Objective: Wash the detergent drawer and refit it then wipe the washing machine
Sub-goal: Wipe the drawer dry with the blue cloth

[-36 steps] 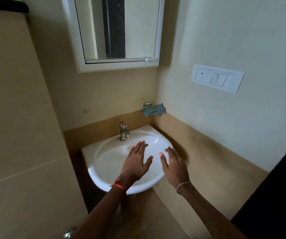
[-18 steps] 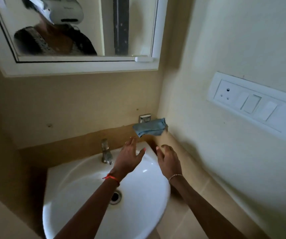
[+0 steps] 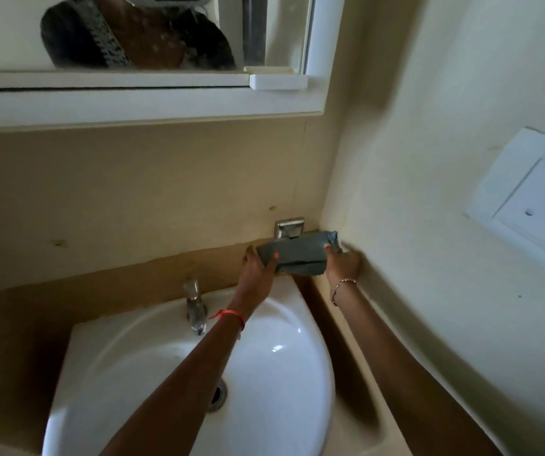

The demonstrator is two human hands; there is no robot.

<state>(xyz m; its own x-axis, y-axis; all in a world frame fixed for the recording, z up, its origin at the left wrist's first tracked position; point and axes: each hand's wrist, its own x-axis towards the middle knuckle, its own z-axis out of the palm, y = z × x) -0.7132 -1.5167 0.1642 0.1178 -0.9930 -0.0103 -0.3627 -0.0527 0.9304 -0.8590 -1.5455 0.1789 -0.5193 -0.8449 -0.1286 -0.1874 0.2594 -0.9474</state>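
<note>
A folded grey-blue cloth (image 3: pixel 297 255) hangs over a small metal holder (image 3: pixel 289 227) in the wall corner above the basin. My left hand (image 3: pixel 258 268) grips the cloth's left end, thumb on its front. My right hand (image 3: pixel 343 261) holds the right end, fingers curled round it. Below them is the white corner wash basin (image 3: pixel 116 373) with its metal tap (image 3: pixel 195 307). No detergent drawer or washing machine is in view.
A white-framed mirror cabinet (image 3: pixel 149 100) juts out overhead, reflecting the person. A white socket and switch plate (image 3: pixel 534 205) sits on the right wall. The basin drain (image 3: pixel 218 394) shows beside my left forearm. Beige tiled walls close in on both sides.
Both hands have reached up from over the basin to the corner and taken hold of the cloth. The view has moved closer to the wall.
</note>
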